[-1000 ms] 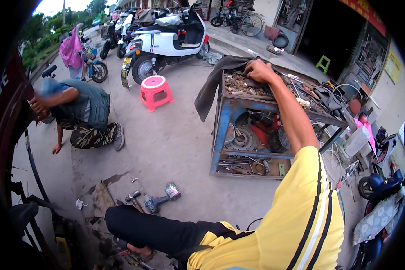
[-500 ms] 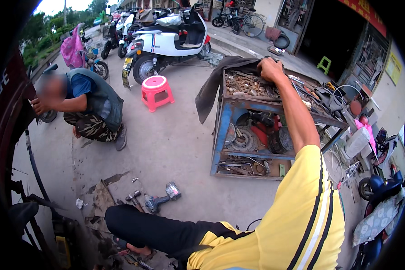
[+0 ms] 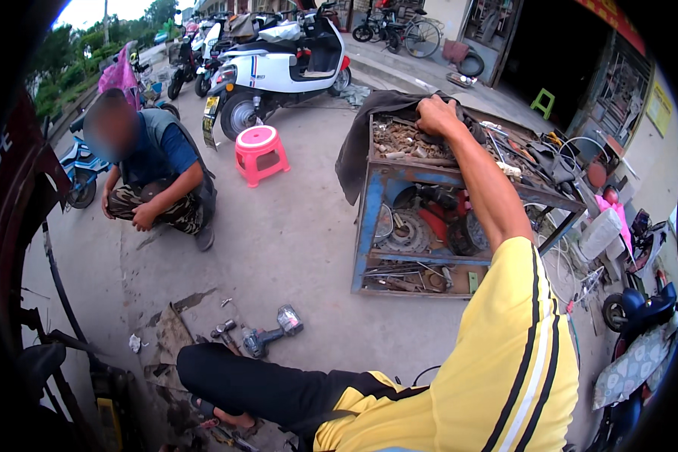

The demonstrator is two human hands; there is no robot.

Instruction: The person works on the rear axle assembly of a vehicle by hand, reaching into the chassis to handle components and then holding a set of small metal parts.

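Observation:
My right hand [image 3: 438, 118] reaches out over the blue metal workbench [image 3: 374, 218], its fingers closed on a dark cloth [image 3: 361, 143]. The cloth drapes over the bench's far left corner and hangs down its side. Just below the hand, the top tray holds many small rusty bolts and metal bits [image 3: 407, 142]. To the right of them lie hand tools and cables [image 3: 527, 162]. Shelves underneath carry a round metal disc [image 3: 407, 233] and more tools. My left hand is out of view.
A person [image 3: 158, 166] squats at the left. A pink stool [image 3: 261, 154] stands before a white scooter [image 3: 279, 71]. Near my knee lie a cordless impact wrench [image 3: 273, 331] and a hammer [image 3: 227, 335]. A dark red vehicle [image 3: 26, 166] borders the left side.
My right hand has shifted slightly left and nearer with the cloth, whose hanging part is now bunched higher. The squatting person has drawn a hand back from the red vehicle and turned.

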